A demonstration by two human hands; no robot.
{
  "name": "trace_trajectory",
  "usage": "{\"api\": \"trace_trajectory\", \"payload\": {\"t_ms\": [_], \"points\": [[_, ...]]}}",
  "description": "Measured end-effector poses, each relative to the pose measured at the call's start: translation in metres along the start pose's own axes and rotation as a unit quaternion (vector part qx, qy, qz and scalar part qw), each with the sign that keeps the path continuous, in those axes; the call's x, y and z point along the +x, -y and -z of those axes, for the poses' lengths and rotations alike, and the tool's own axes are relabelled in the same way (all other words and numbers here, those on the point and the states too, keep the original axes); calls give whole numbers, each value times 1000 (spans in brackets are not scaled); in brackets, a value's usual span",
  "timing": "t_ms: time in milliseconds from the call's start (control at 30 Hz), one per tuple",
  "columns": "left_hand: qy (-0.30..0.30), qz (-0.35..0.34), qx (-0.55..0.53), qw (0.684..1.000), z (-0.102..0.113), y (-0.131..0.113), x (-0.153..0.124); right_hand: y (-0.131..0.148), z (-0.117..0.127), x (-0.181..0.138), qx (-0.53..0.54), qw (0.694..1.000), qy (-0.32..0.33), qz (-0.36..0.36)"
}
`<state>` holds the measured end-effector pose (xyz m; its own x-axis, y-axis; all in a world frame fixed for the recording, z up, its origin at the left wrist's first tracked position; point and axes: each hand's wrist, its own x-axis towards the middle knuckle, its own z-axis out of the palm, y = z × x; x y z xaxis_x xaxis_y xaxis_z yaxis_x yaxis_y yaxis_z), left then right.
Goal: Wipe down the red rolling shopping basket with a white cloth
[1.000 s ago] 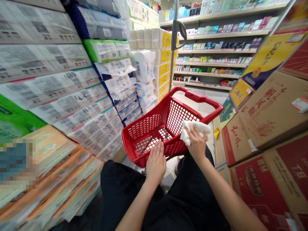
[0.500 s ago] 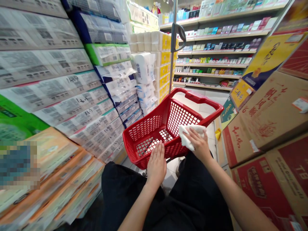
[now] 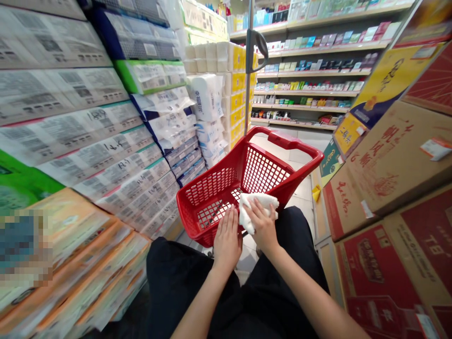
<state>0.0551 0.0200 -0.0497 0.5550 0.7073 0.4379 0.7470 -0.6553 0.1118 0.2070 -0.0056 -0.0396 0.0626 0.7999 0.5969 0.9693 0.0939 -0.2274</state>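
In the head view a red plastic shopping basket (image 3: 294,181) with mesh walls and a looped handle stands before my knees. Nothing shows inside it. My left hand (image 3: 228,240) lies along the near rim, its fingers stretched out and close together; the thumb is hidden. Just to the right, my right hand (image 3: 262,226) presses a folded white cloth (image 3: 246,221) onto the same near side, fingers spread over it. The cloth covers part of the rim, and its left edge comes close to my left fingers.
Wrapped paper packs (image 3: 106,127) are stacked high on the left. Cardboard cartons (image 3: 388,165) line the right side. A metal pole with a grey hook (image 3: 250,52) rises behind the basket. Shelves of small boxed goods (image 3: 314,80) fill the back.
My right hand has slid the white cloth along the near rim, leftward toward my left hand. The left hand stays on the rim. The view has shifted slightly.
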Motion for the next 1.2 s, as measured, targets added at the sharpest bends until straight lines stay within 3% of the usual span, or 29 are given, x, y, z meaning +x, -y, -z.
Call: {"api": "trace_trajectory", "payload": {"t_ms": [67, 133, 267, 367, 467, 567, 667, 833, 933, 1067, 1200], "points": [[-1, -5, -2, 1000, 0, 1, -1, 9, -4, -5, 18, 1000, 10, 13], [1, -3, 3, 1000, 1, 0, 0, 2, -1, -4, 20, 999, 20, 41], [8, 8, 15, 1000, 0, -2, 1, -53, 26, 9, -24, 997, 23, 72], [7, 5, 19, 1000, 0, -2, 2, -103, 56, 24, -79, 996, -10, 44], [2, 3, 20, 1000, 0, -2, 2, -132, 76, 36, -123, 992, -37, 9], [-3, 5, 23, 1000, 0, -3, 2, -126, 70, 36, -127, 989, -65, -40], [-7, 4, 18, 1000, 0, -4, 2, -89, 44, 25, -93, 991, -74, -64], [-2, 3, 15, 1000, 0, -2, 0, -11, 3, -1, 0, 1000, -8, -14], [1, -9, 11, 1000, 0, 0, -1, 12, -6, -8, 25, 1000, 6, 4], [-3, 3, 15, 1000, -2, 0, 0, -9, 3, -3, 11, 999, 14, 48], [0, 8, 18, 1000, -2, -2, 2, -71, 34, 15, -60, 997, -1, 45]]}}
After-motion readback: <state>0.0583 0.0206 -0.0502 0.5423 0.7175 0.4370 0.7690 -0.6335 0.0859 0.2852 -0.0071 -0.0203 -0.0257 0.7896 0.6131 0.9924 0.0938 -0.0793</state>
